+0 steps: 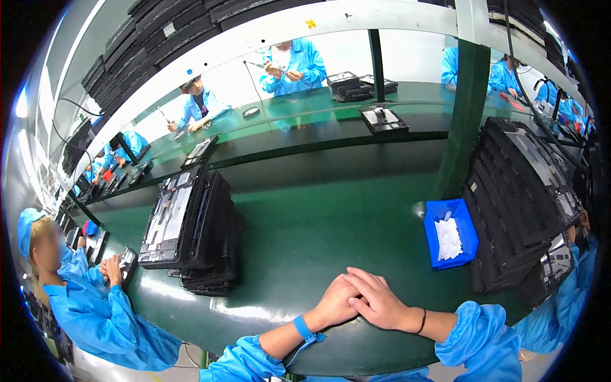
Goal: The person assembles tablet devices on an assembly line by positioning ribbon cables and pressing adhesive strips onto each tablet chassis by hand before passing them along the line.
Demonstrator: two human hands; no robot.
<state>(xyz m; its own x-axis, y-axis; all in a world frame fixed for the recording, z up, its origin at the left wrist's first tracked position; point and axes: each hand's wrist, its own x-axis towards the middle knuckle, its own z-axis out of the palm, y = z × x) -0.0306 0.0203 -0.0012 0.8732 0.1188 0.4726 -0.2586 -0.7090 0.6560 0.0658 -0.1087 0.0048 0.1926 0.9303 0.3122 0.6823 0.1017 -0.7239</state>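
My two hands rest together at the near edge of the green table point(318, 223). My left hand point(334, 304), with a blue strap point(303, 328) around its wrist, lies beneath the other, its fingers mostly hidden. Laid across it is my right hand point(384, 307), fingers stretched over the left one; a thin dark band point(422, 321) circles that wrist. I see no object in either hand. Nearest to my right hand is a blue bin point(453, 264) of white paper-like pieces point(449, 239).
At left stands a stack of black foam trays point(219, 235) holding flat device parts point(167, 219); a taller tray stack point(509, 210) rises at right. A green post point(463, 121) stands behind the bin. A co-worker point(95, 305) sits at left; others work across the table.
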